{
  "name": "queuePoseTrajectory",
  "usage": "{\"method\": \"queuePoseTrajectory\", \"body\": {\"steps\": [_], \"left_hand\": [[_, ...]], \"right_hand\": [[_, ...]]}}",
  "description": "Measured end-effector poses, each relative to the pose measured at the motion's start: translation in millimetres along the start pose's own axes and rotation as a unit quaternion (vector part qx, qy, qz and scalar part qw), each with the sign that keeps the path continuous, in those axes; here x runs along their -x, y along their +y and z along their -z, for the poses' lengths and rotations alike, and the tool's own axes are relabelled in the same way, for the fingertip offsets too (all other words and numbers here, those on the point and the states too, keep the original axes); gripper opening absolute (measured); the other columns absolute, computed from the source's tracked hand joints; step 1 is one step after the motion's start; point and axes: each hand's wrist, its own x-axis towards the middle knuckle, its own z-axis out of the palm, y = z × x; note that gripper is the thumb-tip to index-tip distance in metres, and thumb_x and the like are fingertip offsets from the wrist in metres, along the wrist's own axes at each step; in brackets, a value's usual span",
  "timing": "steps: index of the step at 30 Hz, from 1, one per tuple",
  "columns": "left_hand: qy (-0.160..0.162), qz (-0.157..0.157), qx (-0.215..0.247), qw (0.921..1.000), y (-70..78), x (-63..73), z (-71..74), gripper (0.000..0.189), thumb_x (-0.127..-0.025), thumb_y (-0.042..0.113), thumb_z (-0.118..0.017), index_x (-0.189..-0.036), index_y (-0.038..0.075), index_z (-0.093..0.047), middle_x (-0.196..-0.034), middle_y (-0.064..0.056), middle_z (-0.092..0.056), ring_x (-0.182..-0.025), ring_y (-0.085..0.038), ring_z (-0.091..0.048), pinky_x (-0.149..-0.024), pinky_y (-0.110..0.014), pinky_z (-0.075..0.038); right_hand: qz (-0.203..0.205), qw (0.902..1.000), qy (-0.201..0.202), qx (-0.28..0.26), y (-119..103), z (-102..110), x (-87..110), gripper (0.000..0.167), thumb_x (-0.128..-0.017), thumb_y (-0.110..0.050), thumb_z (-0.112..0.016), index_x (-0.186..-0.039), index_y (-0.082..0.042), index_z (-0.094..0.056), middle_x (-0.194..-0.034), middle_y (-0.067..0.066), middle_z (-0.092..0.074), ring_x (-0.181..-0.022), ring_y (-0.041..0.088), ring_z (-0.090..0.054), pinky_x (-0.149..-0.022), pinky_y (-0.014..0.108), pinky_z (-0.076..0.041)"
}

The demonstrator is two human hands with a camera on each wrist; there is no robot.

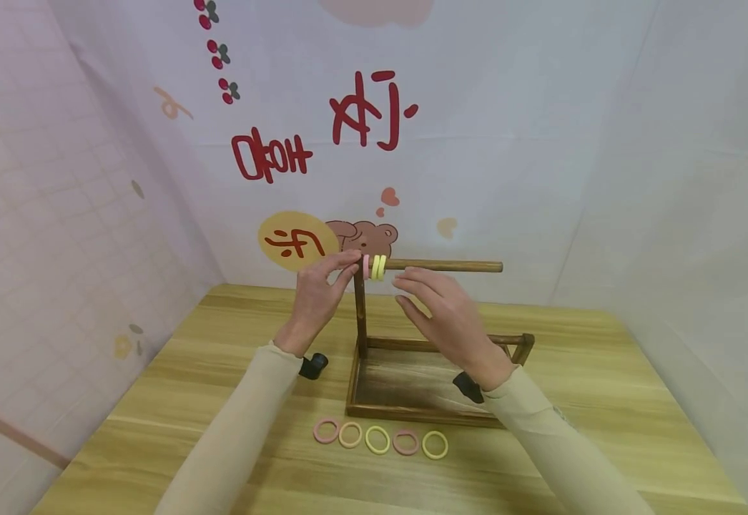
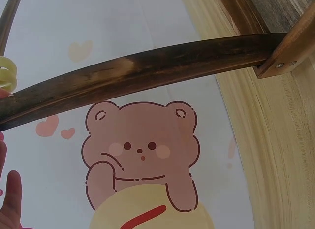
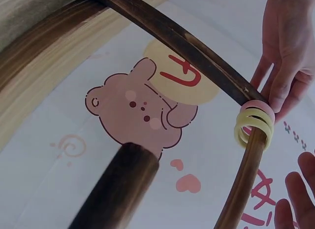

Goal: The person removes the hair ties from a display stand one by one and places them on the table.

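Observation:
A wooden stand (image 1: 360, 307) has a bar (image 1: 451, 265) reaching right from its post top. One pink hair tie (image 1: 366, 267) and two yellow hair ties (image 1: 379, 267) hang on the bar beside the post. My left hand (image 1: 316, 297) grips the stand's top corner with thumb and fingers, as the right wrist view also shows. Just below the bar, right of the yellow hair ties, my right hand (image 1: 448, 315) hovers with relaxed fingers, holding nothing. The left wrist view catches only some left fingertips (image 2: 12, 199) at its edge.
Several pink, peach and yellow hair ties lie in a row on the table before the stand, the rightmost a yellow one (image 1: 435, 458). The stand's tray base (image 1: 412, 413) has a short rail (image 1: 509, 339) at right. A printed curtain (image 1: 509, 157) hangs behind.

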Motion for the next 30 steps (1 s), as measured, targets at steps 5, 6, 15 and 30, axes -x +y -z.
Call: {"method": "queuePoseTrajectory", "body": {"steps": [5,6,15,30], "left_hand": [[-0.004,0.006,0.004,1.0,0.6,-0.8,1.2,0.022,-0.095,0.006,-0.075,-0.116,0.002,-0.077,-0.119,-0.013,-0.075,-0.095,-0.029,-0.076,-0.08,-0.047,-0.061],[-0.004,0.006,0.004,1.0,0.7,-1.0,1.3,0.022,-0.095,0.006,-0.075,-0.116,0.002,-0.077,-0.119,-0.013,-0.075,-0.095,-0.029,-0.076,-0.08,-0.046,-0.061],[-0.007,0.005,0.006,0.9999,1.0,-3.3,0.0,0.022,-0.095,0.007,-0.075,-0.116,0.001,-0.077,-0.119,-0.014,-0.075,-0.097,-0.029,-0.076,-0.085,-0.045,-0.061],[-0.01,0.005,0.004,0.9999,1.0,-4.7,-0.3,0.022,-0.096,0.006,-0.074,-0.117,0.002,-0.077,-0.12,-0.013,-0.075,-0.097,-0.03,-0.076,-0.083,-0.046,-0.061]], "right_hand": [[0.006,1.0,0.002,-0.004,6,-7,-8.6,0.037,-0.086,-0.004,-0.083,-0.121,0.0,-0.073,-0.123,0.014,-0.072,-0.118,0.033,-0.067,-0.101,0.048,-0.053],[0.006,1.0,0.001,-0.003,7,-8,-10.0,0.037,-0.086,-0.004,-0.084,-0.121,0.0,-0.072,-0.123,0.014,-0.072,-0.119,0.034,-0.066,-0.101,0.048,-0.053],[-0.009,0.9994,-0.026,0.019,17,-16,-16.3,0.042,-0.089,-0.009,-0.083,-0.127,0.0,-0.071,-0.128,0.014,-0.071,-0.129,0.035,-0.061,-0.104,0.053,-0.05],[-0.015,0.9945,-0.057,0.087,33,-35,-19.7,0.058,-0.086,-0.023,-0.088,-0.136,-0.002,-0.067,-0.141,0.013,-0.065,-0.136,0.035,-0.056,-0.113,0.053,-0.043]]}}
